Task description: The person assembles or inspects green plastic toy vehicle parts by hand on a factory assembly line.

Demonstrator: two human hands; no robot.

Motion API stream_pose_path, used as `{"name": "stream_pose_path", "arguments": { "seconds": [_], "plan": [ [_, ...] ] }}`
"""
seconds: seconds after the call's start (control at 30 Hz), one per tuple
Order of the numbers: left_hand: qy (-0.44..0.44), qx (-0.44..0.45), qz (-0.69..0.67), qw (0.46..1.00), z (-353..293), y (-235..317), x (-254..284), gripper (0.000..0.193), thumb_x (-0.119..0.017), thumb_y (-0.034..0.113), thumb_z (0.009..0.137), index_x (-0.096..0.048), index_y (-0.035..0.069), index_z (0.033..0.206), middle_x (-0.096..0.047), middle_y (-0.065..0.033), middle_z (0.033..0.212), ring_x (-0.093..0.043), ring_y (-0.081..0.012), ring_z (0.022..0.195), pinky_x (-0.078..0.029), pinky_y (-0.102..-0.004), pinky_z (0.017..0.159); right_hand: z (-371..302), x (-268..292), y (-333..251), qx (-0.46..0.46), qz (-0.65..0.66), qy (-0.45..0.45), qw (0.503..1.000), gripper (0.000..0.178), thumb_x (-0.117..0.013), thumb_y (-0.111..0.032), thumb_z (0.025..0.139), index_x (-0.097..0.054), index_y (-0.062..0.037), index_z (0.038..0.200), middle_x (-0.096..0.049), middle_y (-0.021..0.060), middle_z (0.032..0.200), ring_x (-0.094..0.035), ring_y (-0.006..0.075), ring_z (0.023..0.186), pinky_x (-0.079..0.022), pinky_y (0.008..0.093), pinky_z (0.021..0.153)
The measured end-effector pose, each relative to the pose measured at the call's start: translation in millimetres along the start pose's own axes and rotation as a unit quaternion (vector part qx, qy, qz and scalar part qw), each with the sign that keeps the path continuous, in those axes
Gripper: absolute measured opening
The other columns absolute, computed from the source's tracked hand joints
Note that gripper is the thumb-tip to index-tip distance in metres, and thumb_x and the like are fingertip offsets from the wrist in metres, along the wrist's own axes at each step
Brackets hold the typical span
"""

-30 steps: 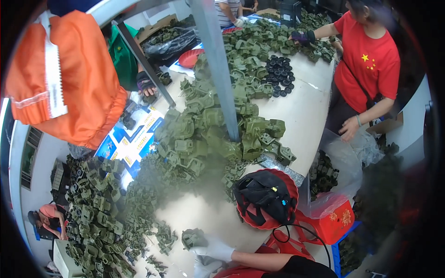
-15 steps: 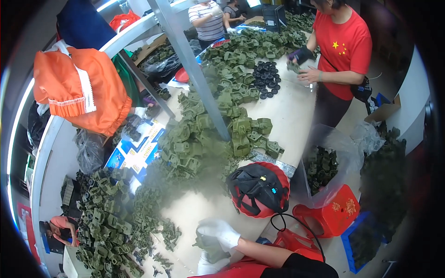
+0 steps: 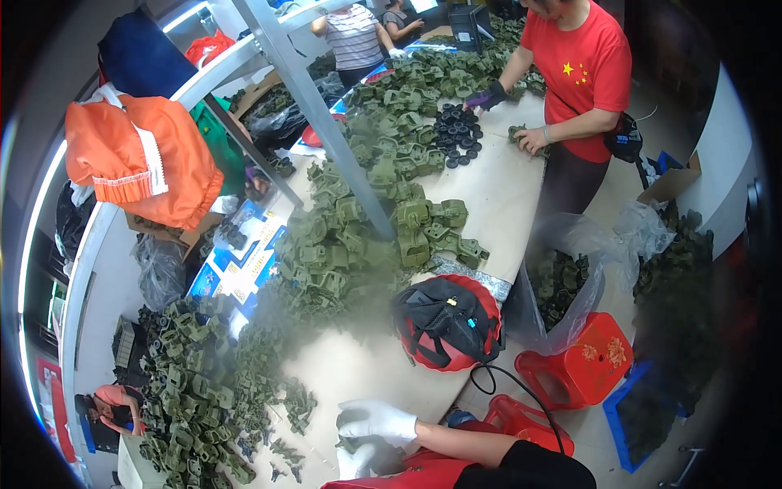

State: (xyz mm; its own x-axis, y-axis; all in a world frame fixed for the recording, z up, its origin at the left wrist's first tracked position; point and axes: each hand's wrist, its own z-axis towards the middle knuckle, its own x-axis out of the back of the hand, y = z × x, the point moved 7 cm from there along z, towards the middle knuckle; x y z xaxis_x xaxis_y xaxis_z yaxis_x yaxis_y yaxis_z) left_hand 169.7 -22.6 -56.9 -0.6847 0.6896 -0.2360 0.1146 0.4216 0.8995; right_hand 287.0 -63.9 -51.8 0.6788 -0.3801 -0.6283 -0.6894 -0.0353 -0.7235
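Observation:
My right hand (image 3: 379,424), in a white glove, reaches in from the lower right with its fingers curled over an olive-green plastic part (image 3: 350,443). Just below it is my left hand (image 3: 355,462), also white-gloved and mostly cut off by my red clothing, closed against the same part. Most of that part is hidden between the gloves. To the left of my hands, small green pieces (image 3: 298,405) lie scattered on the pale tabletop (image 3: 334,367). Beyond them rises a large heap of green toy-vehicle parts (image 3: 191,383).
A black bag (image 3: 448,318) sits in a red basin (image 3: 489,297) at the table's right edge. Red stools (image 3: 582,363) stand beside the table. A metal post (image 3: 318,114) crosses the view. Across the table, a person in red (image 3: 582,61) handles parts near black wheels (image 3: 458,134).
My right hand has shifted slightly left and down over the green part. The person in red has reached one gloved hand to the black wheels. The whole view has moved a little.

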Motion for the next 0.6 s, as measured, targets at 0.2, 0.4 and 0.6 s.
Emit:
{"name": "stream_pose_path", "arguments": {
  "seconds": [0.2,0.4,0.6],
  "plan": [
    [-0.001,-0.026,-0.028,0.999,9,-6,6,0.058,-0.071,0.005,0.068,-0.048,0.001,0.121,-0.062,-0.0105,0.101,-0.062,-0.0198,0.092,-0.049,-0.0332,0.084,-3,-2,-7,0.024,-0.100,-0.007,0.995,0.060,-0.075,-0.021,0.081,-0.051,0.0059,0.129,-0.062,0.0127,0.116,-0.058,0.0176,0.104,-0.047,0.0286,0.091],
    [0.010,-0.045,0.026,0.999,9,-7,8,0.055,-0.069,0.004,0.068,-0.048,0.003,0.119,-0.060,-0.0083,0.101,-0.060,-0.0192,0.095,-0.048,-0.0325,0.085,5,2,13,0.003,-0.037,-0.002,0.999,0.052,-0.073,-0.020,0.082,-0.055,0.0037,0.126,-0.062,0.0122,0.115,-0.059,0.0174,0.102,-0.048,0.0287,0.090],
    [0.076,-0.028,-0.005,0.997,6,22,-6,0.050,-0.069,0.021,0.078,-0.052,0.002,0.121,-0.059,-0.0055,0.101,-0.056,-0.0171,0.093,-0.045,-0.0308,0.083,26,10,20,0.020,-0.077,0.007,0.997,0.066,-0.071,-0.035,0.084,-0.047,-0.0001,0.134,-0.054,0.0166,0.128,-0.054,0.0230,0.115,-0.043,0.0334,0.097]
  ]
}}
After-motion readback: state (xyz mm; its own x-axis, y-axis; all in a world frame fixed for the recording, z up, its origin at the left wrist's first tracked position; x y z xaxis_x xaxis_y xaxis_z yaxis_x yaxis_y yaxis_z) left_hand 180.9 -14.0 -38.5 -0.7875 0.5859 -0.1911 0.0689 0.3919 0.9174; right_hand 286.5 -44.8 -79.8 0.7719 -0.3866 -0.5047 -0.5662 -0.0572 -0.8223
